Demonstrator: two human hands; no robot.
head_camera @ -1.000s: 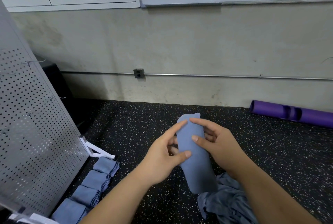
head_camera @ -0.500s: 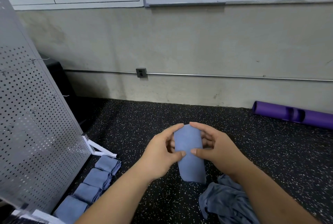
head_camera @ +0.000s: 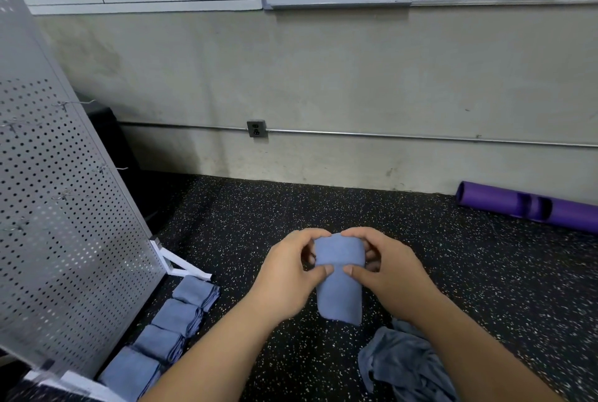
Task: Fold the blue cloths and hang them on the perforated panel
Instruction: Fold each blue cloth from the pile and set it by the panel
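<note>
Fingers point(head_camera: 325, 270) of both hands curl round a folded blue cloth point(head_camera: 338, 298): thumbs on the front, the rest over the top edge & behind. L hand point(head_camera: 284, 278) and R hand point(head_camera: 391, 278) hold it upright over the speckled floor point(head_camera: 469, 272), mid-room. Unfolded cloth heap point(head_camera: 407, 366) lies on the floor by the R forearm. Row of folded cloths point(head_camera: 168, 327) sits at the foot of the perforated panel point(head_camera: 64, 207), left. Purple roll point(head_camera: 534, 207) lies by the wall.
</note>
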